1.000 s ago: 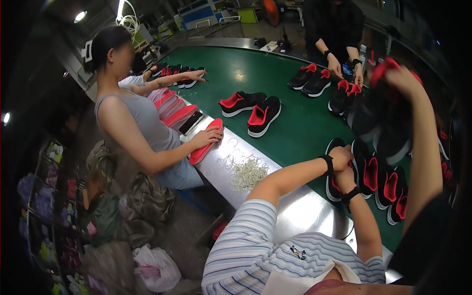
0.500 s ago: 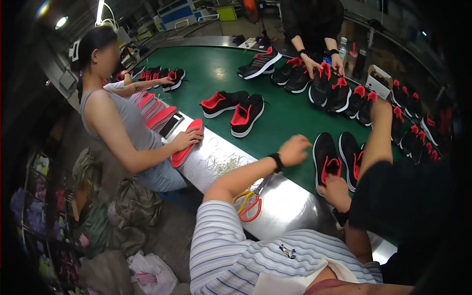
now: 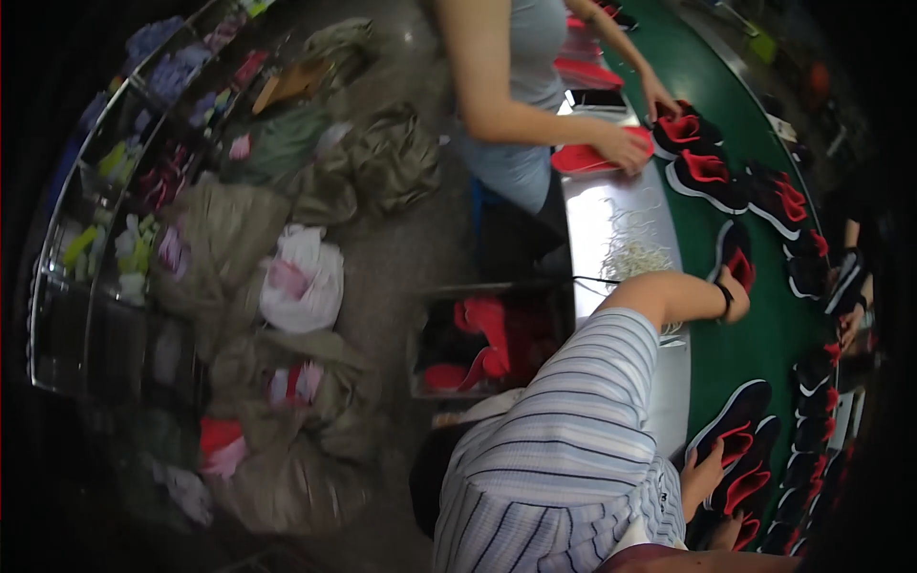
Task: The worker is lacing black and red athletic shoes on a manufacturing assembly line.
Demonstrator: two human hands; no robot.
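Observation:
My left arm reaches out over the green belt (image 3: 707, 353), and my left hand (image 3: 734, 296) is closed around the heel end of a black sneaker (image 3: 731, 246) with red lining. Closer in, my right hand (image 3: 702, 475) grips the opening of another black-and-red sneaker (image 3: 728, 418), whose toe points away. A matching sneaker (image 3: 761, 468) lies right beside it. Below these, part of another hand (image 3: 729, 531) shows near a shoe; whose it is I cannot tell.
A co-worker in grey holds a red insole (image 3: 585, 158) and touches a sneaker (image 3: 683, 129). Pale thin loops (image 3: 632, 260) lie on the metal ledge (image 3: 587, 210). A bin (image 3: 415, 358) with red pieces stands below. Sacks (image 3: 229, 220) and a rack (image 3: 91, 286) are left.
The view has swung left, bringing the bin and sacks into fuller sight. My left hand, empty before, now holds a sneaker. The co-worker's other hand has reached to a shoe on the belt.

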